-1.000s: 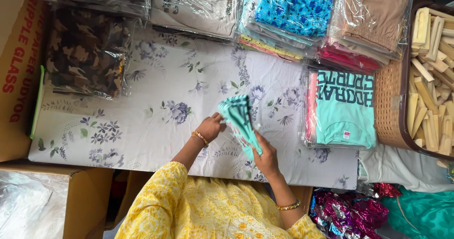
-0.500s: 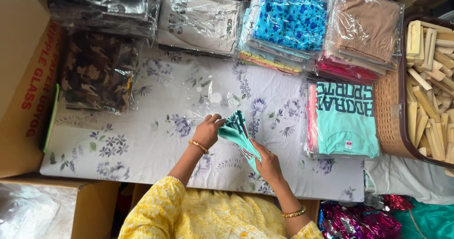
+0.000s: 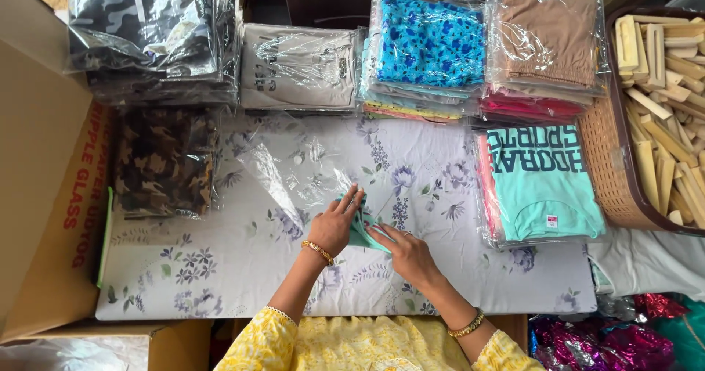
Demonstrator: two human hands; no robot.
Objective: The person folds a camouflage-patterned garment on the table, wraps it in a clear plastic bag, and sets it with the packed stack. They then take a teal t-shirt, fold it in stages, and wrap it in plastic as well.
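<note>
Both hands press a small folded teal cloth garment (image 3: pixel 361 231) flat on the floral sheet-covered table (image 3: pixel 220 283): left hand (image 3: pixel 334 226) flat on it, right hand (image 3: pixel 406 252) pinching its edge. Clear plastic bag (image 3: pixel 294 165) lies just beside, unfilled; bagging looks left to do.

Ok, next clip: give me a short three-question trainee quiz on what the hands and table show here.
1. True or false: both hands press the small teal cloth against the floral sheet.
2. Which lies just beyond the left hand? A) clear plastic bag B) metal tray C) scissors
3. What fills the brown basket at the right edge?

Key: 1 true, with the right hand on its near side. 2 A. 3 pale wooden sticks.
</note>
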